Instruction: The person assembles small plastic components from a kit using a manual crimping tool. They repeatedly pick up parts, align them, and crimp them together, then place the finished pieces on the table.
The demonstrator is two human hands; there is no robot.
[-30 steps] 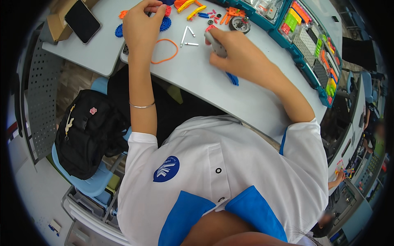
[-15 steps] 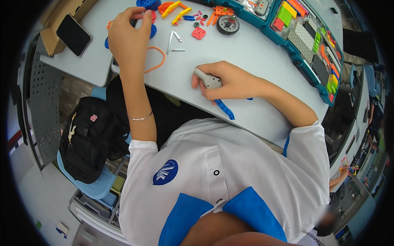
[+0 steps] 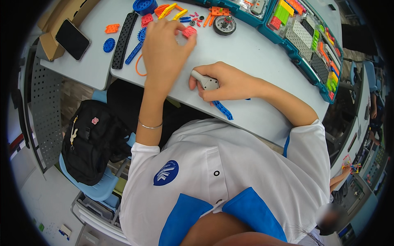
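My left hand (image 3: 164,45) reaches out over the pale grey table (image 3: 254,53), fingertips pinched around a small red block (image 3: 189,32). My right hand (image 3: 223,82) rests nearer my body, curled around a light grey piece (image 3: 206,82) whose rounded end sticks out past my thumb; a blue perforated strip (image 3: 223,110) pokes out from under that hand toward the table's near edge.

Loose parts lie scattered across the far side of the table: a long black perforated beam (image 3: 122,39), a blue gear (image 3: 108,44), an orange plate (image 3: 111,28), a blue wheel (image 3: 144,5) and a dark grey wheel (image 3: 224,25). An orange rubber band (image 3: 138,69) loops out from beneath my left wrist. Along the right stretches a teal parts tray (image 3: 305,65), its compartments filled with green, orange, yellow and grey pieces.

At the far left corner a dark phone (image 3: 72,39) lies on a cardboard box (image 3: 51,41). Below the table edge, to my left, a black backpack (image 3: 92,143) sits on a light blue chair (image 3: 100,186), beside a grey perforated panel (image 3: 45,119). The floor is pale. At the right rim, another person's hand (image 3: 349,169) holds something colourful.
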